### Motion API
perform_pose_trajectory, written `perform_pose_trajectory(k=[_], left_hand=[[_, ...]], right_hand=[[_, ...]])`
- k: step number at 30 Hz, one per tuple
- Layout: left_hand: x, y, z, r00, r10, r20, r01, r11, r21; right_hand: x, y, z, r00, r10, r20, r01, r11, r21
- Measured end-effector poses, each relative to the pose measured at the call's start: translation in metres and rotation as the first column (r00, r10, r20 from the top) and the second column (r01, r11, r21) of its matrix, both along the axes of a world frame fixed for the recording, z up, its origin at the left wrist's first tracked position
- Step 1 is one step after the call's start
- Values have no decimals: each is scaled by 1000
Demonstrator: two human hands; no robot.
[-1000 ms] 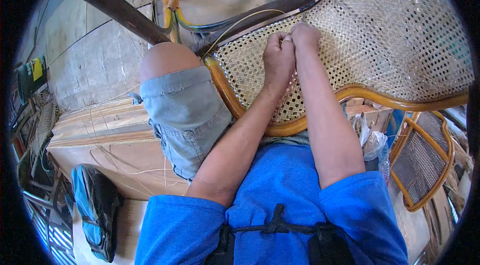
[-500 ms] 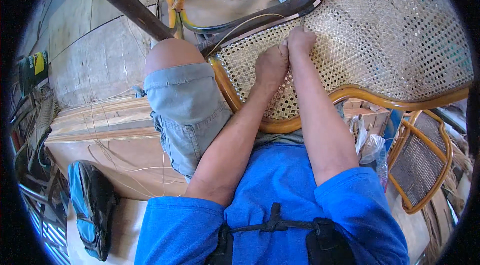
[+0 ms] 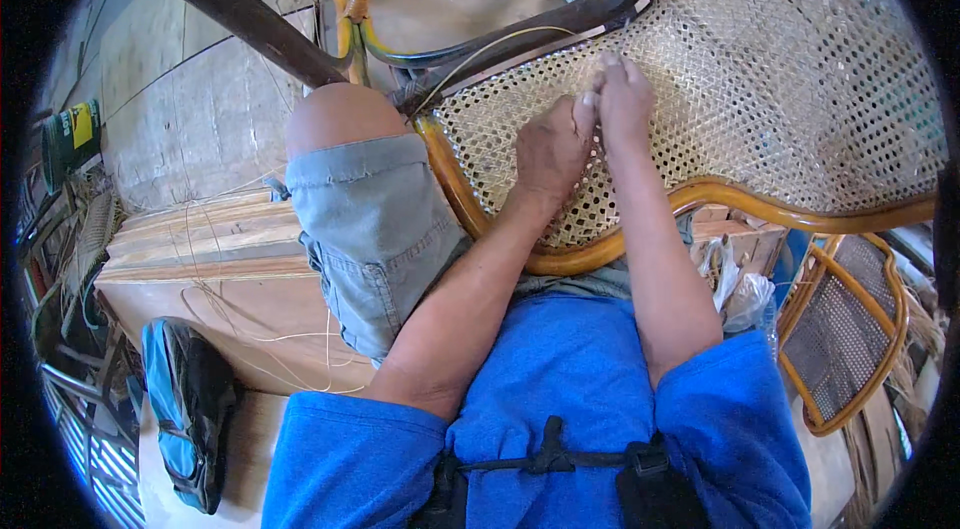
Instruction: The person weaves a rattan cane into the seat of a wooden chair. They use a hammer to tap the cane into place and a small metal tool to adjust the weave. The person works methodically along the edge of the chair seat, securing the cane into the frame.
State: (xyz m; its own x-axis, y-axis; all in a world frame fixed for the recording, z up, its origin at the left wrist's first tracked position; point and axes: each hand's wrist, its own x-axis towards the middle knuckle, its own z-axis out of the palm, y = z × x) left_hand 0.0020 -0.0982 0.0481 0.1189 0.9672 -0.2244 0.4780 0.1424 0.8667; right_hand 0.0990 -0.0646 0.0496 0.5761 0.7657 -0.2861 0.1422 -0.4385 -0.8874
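Note:
A woven cane panel in a curved rattan frame rests across my lap, slanting up to the right. My left hand lies on the weave, its thumb and fingers pressed together. Right beside it, my right hand is closed with its fingers bent, and the two hands touch or nearly touch at the fingertips. What either one pinches is too small or hidden to make out. A loose cane strand arcs from the frame's left corner over the panel's far edge.
Dark rattan poles stand beyond my knee. Stacked plywood boards and a blue-black backpack are to my left. Lower right, another rattan-framed woven panel leans near a clear plastic bag.
My right hand has shifted slightly right and toward me, and its fingers are now turned more into view. The left hand has moved a little to the right, still closed.

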Motion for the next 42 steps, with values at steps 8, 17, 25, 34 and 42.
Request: perform_pose_trajectory(k=[8, 17, 25, 34, 42], left_hand=[[0, -1, 13, 999, 48, -19, -47, 996, 71], [17, -11, 2, 971, -208, -115, 212, 977, 17], [23, -12, 13, 901, -230, -367, 364, 862, 354], [13, -11, 10, 948, -240, -207, 290, 922, 257], [13, -3, 30, 964, -232, -131, 234, 972, 2]], right_hand=[[52, -77, 92, 991, 130, 14, -122, 959, -255], [155, -336, 80, 833, 197, 518, 131, 838, -530], [92, -323, 129, 921, -388, 25, 387, 909, -158], [64, -107, 191, 611, -31, -791, 415, 864, 286], [89, 44, 91, 944, 311, 109, -322, 941, 101]])
